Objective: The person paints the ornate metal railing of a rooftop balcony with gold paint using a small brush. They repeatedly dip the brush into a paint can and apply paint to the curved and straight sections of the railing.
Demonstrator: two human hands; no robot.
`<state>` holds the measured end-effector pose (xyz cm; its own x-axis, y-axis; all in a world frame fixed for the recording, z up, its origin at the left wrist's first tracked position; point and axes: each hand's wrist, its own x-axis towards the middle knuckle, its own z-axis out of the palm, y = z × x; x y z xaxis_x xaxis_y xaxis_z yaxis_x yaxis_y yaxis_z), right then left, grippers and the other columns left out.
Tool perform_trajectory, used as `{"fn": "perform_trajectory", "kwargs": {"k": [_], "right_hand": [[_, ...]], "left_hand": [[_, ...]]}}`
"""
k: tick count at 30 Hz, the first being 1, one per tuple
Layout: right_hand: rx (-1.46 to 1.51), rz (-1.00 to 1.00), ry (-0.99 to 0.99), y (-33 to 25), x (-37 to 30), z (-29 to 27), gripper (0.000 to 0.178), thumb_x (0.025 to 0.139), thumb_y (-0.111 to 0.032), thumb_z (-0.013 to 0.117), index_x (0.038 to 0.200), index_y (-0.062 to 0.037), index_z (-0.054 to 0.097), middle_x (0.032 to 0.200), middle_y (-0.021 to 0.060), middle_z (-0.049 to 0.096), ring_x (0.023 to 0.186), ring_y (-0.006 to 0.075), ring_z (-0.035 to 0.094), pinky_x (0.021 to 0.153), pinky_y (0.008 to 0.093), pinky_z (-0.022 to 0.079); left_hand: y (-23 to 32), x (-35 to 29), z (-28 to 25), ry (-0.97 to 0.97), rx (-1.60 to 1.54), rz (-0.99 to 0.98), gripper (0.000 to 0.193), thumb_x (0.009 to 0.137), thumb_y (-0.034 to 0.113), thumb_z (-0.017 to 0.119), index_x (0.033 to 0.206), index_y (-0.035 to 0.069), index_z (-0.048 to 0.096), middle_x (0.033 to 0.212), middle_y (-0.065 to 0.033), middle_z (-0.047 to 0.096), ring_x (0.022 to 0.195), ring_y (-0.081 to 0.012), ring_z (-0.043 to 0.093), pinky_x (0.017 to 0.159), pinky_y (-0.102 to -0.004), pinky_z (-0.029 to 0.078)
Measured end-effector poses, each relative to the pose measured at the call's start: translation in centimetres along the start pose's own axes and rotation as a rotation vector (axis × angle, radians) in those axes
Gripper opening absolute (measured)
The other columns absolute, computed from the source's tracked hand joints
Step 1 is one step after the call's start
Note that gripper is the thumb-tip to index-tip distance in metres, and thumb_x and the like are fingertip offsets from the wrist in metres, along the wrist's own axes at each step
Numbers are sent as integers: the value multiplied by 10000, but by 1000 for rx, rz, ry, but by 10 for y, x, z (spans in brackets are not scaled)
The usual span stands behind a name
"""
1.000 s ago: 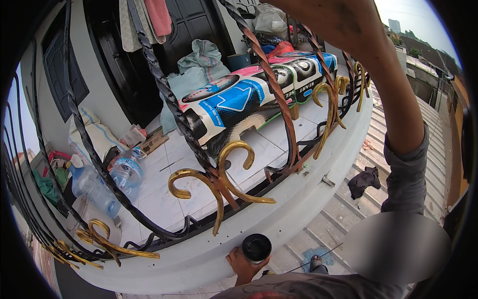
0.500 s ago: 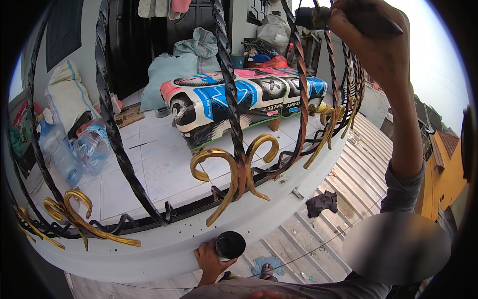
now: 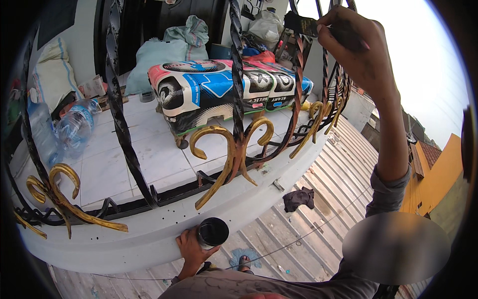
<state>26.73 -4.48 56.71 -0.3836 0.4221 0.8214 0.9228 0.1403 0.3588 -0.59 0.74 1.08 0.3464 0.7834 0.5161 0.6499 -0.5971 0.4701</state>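
Observation:
My left hand (image 3: 190, 248) is closed round the side of a small can (image 3: 213, 233) with black paint inside, held just in front of the white ledge. High on the right, my right hand (image 3: 366, 50) grips a paintbrush (image 3: 300, 24) with black bristles. Those bristles overlap the upper part of a twisted railing bar (image 3: 298, 74), which is reddish brown along much of its length. I cannot tell whether they press on it. Another twisted bar (image 3: 237, 74) to its left is black. Gold scrolls (image 3: 215, 130) curl at the bars' feet.
Behind the railing, a colourful padded bundle (image 3: 214, 92) stands on white tiles, with sacks (image 3: 158, 62) behind it. Clear plastic bottles (image 3: 77, 124) lie at the left. Below the white ledge (image 3: 239, 212) is a corrugated roof (image 3: 326, 219) with a dark cloth (image 3: 298, 199) and a thin cable.
The view has shifted, so the railing and bundle sit differently in the picture. My right hand has moved the brush leftward across the bar. My left hand still holds the can.

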Motion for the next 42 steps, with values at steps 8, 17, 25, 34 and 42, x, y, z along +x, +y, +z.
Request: {"fn": "perform_trajectory", "kwargs": {"k": [8, 17, 25, 34, 42], "right_hand": [[264, -33, 149, -10, 33, 1, 114, 925, -106, 720, 965, 1, 729, 779, 100, 735, 696, 145, 688, 666, 290, 532], [-37, -73, 51, -31, 65, -11, 226, 767, -115, 723, 676, 58, 611, 585, 157, 594, 535, 234, 582, 559, 362, 464], [107, 22, 123, 16, 16, -11, 92, 832, -39, 713, 773, 6, 657, 671, 44, 648, 592, 101, 573, 567, 287, 454], [355, 102, 409, 31, -54, 11, 90, 962, -106, 654, 986, -22, 675, 804, 54, 719, 631, 62, 643, 537, 210, 497], [656, 435, 332, 35, -70, 34, 63, 880, -52, 671, 841, -4, 681, 720, 8, 677, 648, 53, 598, 601, 229, 483]], "left_hand": [[1, 1, -1, -14, 31, 2, 1063, 534, 686, 907, 1256, -21, 580, 1200, -185, 533, 1195, -364, 457, 1034, -516, 346], [1, 1, 1, 25, 20, 33, 1040, 537, 674, 909, 1234, -23, 576, 1195, -192, 535, 1203, -381, 451, 1024, -525, 348], [1, 0, 4, -3, 7, -8, 1026, 539, 676, 903, 1205, -38, 587, 1151, -193, 557, 1180, -376, 472, 1018, -521, 349], [-1, 1, 6, 39, 55, 51, 1040, 547, 690, 898, 1196, -47, 556, 1138, -180, 547, 1154, -389, 474, 972, -533, 350], [-7, -4, 15, 142, 87, 80, 1006, 556, 712, 894, 1146, -46, 595, 1131, -176, 579, 1145, -378, 482, 992, -527, 340]]}}
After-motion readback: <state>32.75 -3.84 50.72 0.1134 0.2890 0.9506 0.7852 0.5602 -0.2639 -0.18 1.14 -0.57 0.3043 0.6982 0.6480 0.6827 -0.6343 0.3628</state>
